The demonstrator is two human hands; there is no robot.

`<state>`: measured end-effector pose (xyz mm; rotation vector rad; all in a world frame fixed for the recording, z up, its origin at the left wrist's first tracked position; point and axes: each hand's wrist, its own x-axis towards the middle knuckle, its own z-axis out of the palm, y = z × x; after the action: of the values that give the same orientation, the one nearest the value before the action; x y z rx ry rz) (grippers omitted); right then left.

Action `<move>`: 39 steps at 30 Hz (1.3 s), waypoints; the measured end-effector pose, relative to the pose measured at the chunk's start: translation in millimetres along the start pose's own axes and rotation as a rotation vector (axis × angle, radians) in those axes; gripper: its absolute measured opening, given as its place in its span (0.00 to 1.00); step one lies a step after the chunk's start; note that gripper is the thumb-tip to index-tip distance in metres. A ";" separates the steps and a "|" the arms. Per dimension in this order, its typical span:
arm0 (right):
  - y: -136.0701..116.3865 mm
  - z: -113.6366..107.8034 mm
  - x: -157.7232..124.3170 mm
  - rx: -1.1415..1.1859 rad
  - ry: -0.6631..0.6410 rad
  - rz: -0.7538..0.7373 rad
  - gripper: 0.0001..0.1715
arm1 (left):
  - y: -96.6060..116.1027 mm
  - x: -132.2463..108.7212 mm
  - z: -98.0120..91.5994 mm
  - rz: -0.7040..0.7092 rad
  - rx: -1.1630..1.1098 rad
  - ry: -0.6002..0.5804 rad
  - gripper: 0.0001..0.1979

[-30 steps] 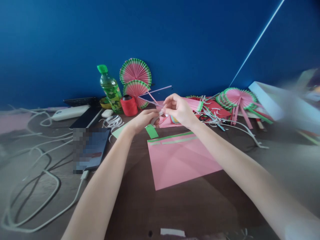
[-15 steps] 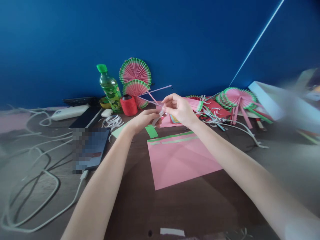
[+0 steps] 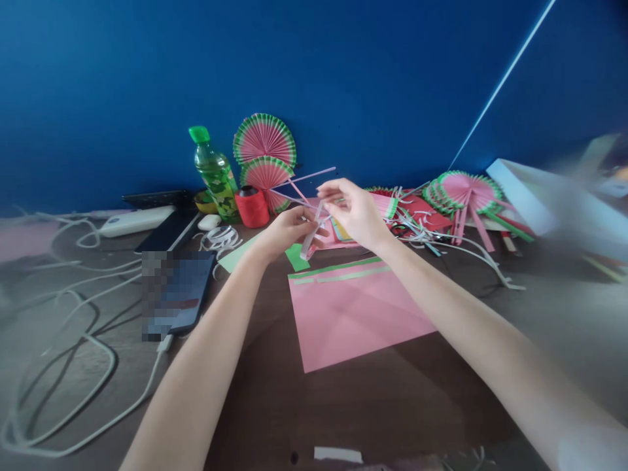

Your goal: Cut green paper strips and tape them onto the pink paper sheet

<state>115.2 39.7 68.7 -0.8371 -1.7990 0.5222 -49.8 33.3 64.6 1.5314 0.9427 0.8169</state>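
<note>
1. A thin, pale strip (image 3: 309,244) is up over the table (image 3: 275,386).
2. The right hand (image 3: 357,214) pinches its top.
3. The left hand's (image 3: 287,233) fingers curl beside it; I can't tell if they pinch.
4. Pink paper (image 3: 353,317) (with a green edge) lies nearer.

2 hnds (image 3: 354,212), 1 btl (image 3: 216,180)

A person's left hand (image 3: 286,232) and right hand (image 3: 356,212) hold a pale strip (image 3: 307,246) beyond the pink sheet (image 3: 353,320); pleated paper fans (image 3: 265,140) stand farther behind it.
</note>
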 end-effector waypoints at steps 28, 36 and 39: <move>2.4 19.2 -13.7 -0.647 0.052 -0.298 0.09 | -4.3 10.6 23.1 0.246 0.141 0.419 0.06; 0.4 21.2 -15.7 -0.588 0.040 -0.399 0.10 | -7.3 12.2 19.7 0.199 -0.003 0.483 0.05; 0.7 20.3 -14.2 -0.423 0.061 -0.269 0.08 | -6.5 10.5 16.9 0.160 -0.122 0.403 0.03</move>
<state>99.6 30.2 51.9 -0.8612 -1.9575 -0.0632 -31.1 35.8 55.6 1.3732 1.0451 1.3078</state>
